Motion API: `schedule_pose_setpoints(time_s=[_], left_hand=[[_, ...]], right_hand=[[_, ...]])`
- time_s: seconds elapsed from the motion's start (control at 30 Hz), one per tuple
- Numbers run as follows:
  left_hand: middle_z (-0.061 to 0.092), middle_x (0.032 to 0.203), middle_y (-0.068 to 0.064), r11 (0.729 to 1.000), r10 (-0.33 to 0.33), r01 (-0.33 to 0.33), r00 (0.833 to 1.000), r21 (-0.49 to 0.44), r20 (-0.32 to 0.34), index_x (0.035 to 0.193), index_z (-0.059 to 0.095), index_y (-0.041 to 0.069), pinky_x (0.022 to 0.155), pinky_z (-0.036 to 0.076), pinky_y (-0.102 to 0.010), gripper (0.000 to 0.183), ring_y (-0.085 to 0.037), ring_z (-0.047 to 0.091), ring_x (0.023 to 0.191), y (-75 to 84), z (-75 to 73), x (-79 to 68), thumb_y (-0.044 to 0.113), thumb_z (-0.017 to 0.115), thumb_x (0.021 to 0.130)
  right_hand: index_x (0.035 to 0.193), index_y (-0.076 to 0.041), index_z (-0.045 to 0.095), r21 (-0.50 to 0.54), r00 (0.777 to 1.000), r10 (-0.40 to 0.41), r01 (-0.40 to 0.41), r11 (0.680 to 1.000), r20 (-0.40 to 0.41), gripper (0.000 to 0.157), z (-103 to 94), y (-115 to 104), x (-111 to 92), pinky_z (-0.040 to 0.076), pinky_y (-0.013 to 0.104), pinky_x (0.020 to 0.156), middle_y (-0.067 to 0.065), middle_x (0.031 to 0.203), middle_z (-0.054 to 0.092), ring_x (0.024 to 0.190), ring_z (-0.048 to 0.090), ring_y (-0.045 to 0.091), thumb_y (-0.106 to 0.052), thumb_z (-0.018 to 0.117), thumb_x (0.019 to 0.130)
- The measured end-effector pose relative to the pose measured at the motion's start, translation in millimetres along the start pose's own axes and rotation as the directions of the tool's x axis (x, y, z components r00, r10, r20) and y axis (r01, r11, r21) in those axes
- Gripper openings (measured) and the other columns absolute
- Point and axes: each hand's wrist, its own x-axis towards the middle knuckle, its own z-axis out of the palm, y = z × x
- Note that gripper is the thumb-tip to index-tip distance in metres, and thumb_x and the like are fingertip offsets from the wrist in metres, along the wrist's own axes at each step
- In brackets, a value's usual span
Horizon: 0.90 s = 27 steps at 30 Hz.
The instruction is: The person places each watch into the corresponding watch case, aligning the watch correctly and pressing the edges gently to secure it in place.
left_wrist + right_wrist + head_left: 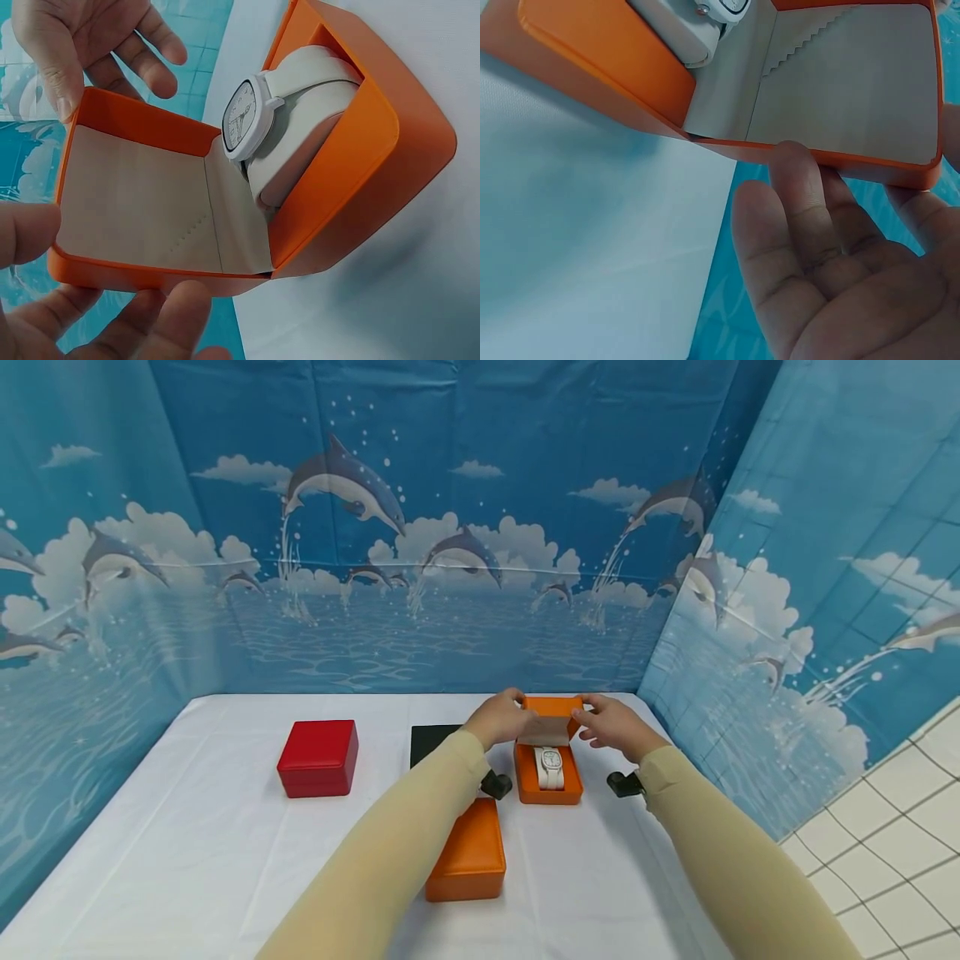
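Observation:
An orange watch box stands at the right of the table with its lid raised. Inside, a white watch with a squarish dial is wrapped round a pale cushion. My left hand holds the lid's left side, thumb at its front edge and fingers along the outside. On the opposite side, my right hand grips the lid between thumb and fingers. The lid's beige lining faces the wrist cameras.
A second orange box, closed, sits nearer, partly behind my left sleeve. A black box lies beyond that forearm, mostly covered. Further left is a closed red box. A dolphin-print curtain hangs along the white table's back edge.

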Motion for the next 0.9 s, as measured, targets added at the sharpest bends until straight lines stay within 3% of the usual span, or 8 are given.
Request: schedule_pose_setpoints(time_s=[0.57,0.73,0.9], left_hand=[[0.055,0.153,-0.01,1.0,-0.002,0.003,0.999,-0.013,0.037,0.151,0.05,0.024,0.108,0.051,-0.051,0.053,-0.027,0.058,0.122,-5.2,1.1,-2.8,0.038,0.064,0.101],[0.06,0.144,-0.009,1.0,-0.002,0.002,0.999,-0.006,0.041,0.148,0.053,0.024,0.097,0.054,-0.047,0.052,-0.026,0.06,0.11,-6.1,1.1,-1.8,0.037,0.068,0.1],[0.063,0.134,-0.009,1.0,-0.005,0.005,0.999,-0.005,0.046,0.141,0.056,0.023,0.096,0.056,-0.047,0.047,-0.025,0.063,0.103,-6.9,2.3,-0.8,0.035,0.072,0.098]], right_hand=[[0.16,-0.009,0.037,-0.001,1.0,-0.008,0.008,1.0,-0.014,0.056,1.8,3.1,-4.5,0.051,0.055,0.113,0.027,0.156,0.049,0.135,0.058,0.045,-0.034,0.052,0.112],[0.159,-0.007,0.038,-0.021,1.0,-0.024,0.024,0.999,-0.015,0.055,0.8,3.9,-7.1,0.051,0.056,0.113,0.028,0.155,0.05,0.133,0.059,0.045,-0.03,0.054,0.111],[0.157,-0.007,0.04,-0.033,0.999,-0.03,0.03,0.999,-0.014,0.055,1.8,4.6,-10.6,0.051,0.056,0.113,0.028,0.153,0.052,0.131,0.06,0.045,-0.028,0.057,0.11]])
